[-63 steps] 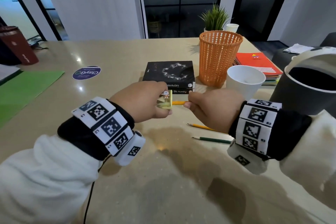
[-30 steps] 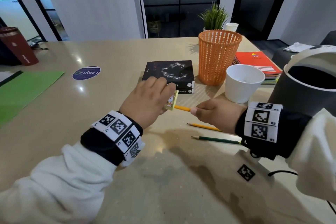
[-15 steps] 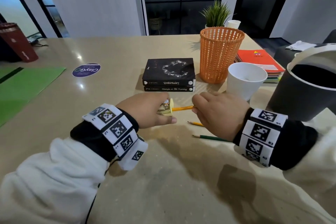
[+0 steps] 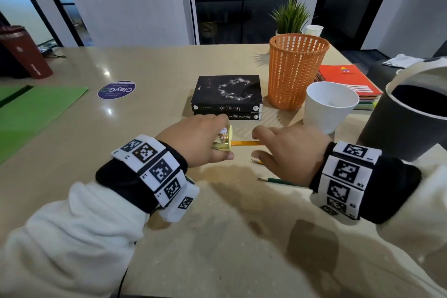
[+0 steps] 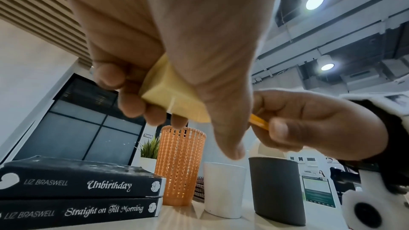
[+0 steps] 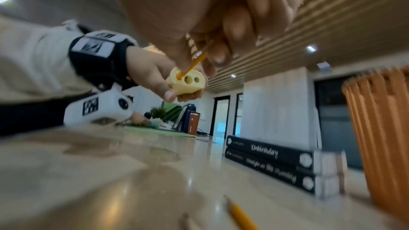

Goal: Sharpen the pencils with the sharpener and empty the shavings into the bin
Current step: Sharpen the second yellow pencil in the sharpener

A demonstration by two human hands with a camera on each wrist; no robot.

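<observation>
Top book (image 5: pixel 81 179), spine reads "LIZ BRASWELL" then "Unbirthday"; bottom book (image 5: pixel 77 213) under it, spine reads "LIZ BRASWELL" and "Straight on Till Morning"; round purple sticker (image 4: pixel 116 89) on the table says "ClayG", upside down from the head cam, smaller print on it too tiny to read; left wristband (image 4: pixel 147 168) has black-and-white code squares w/ small marks "L2" and "L1" at the edges; right wristband (image 4: pixel 346 176) has the same kind of squares, its tiny marks not legible; orange notebook (image 4: pixel 343 80) has a small logo, unreadable.

The orange pencil's (image 4: pixel 244 143) tip is hidden inside the yellow sharpener (image 4: pixel 223 140).
</observation>
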